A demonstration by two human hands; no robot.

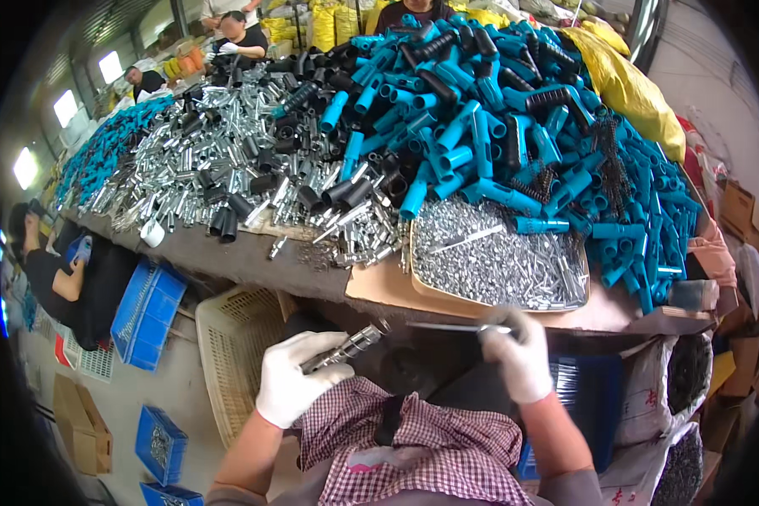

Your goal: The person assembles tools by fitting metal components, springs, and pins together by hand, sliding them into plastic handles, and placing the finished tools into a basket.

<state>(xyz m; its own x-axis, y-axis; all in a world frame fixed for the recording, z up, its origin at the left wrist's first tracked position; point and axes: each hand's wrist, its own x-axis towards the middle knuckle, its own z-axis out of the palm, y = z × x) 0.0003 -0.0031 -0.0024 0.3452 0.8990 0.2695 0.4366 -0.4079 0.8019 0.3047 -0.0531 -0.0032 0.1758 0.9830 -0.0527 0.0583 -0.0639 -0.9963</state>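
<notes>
My left hand (293, 378), in a white glove, is closed around a shiny metal cylinder with a coil spring (361, 339) at its end. The part tilts up to the right above my lap. Also gloved in white, my right hand (521, 358) grips a tool with a thin metal shaft (438, 325). That shaft points left toward the spring end, apart from it; the tool's handle is mostly hidden and blurred. Just beyond both hands, a shallow tray (586, 291) full of small metal pieces rests on cardboard (379, 285) at the table's near edge.
Blue-green plastic housings (481, 143) are heaped behind the tray, with metal cylinders (194, 143) piled to the left. A cream basket (219, 354) stands left of my legs, near a blue crate (148, 312). White sacks (649, 379) stand at right. Other people sit around the table.
</notes>
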